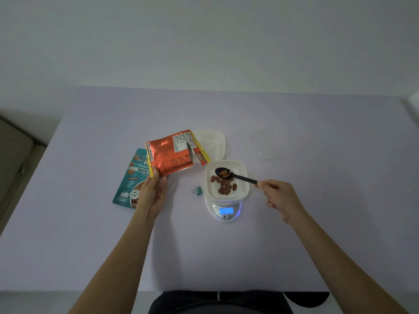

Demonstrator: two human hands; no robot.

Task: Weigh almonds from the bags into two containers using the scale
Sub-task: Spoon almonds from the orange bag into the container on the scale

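Note:
My left hand (152,193) grips the lower corner of an orange foil almond bag (173,154), held tilted above the table with its open end toward the right. My right hand (278,198) holds a black spoon (235,175) by its handle tip; the bowl carries a few almonds over a white container (243,172). That container sits on a white scale (226,211) with a lit blue display and holds several almonds (224,185). A second white container (210,142) stands behind it, partly hidden by the orange bag. A teal almond bag (130,180) lies flat at the left.
A clear lid (267,143) lies at the back right of the pale table (226,257). A small teal binder clip (196,190) rests just left of the scale. A beige seat edge (13,155) shows at the far left.

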